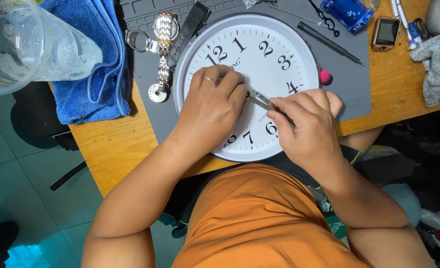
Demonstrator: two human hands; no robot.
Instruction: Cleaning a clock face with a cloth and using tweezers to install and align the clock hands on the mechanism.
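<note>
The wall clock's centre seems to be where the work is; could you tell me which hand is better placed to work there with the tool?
Probably the right hand: it holds the metal tweezers, tips aimed at the wall clock centre. The left hand rests on the dial, holding no tool.

The left hand lies palm-down, fingers curled together, a thin gold ring on one finger. Just beside it, the right hand is closed in a pinch grip, fingertips pointing toward the left hand. Both forearms are bare.
</note>
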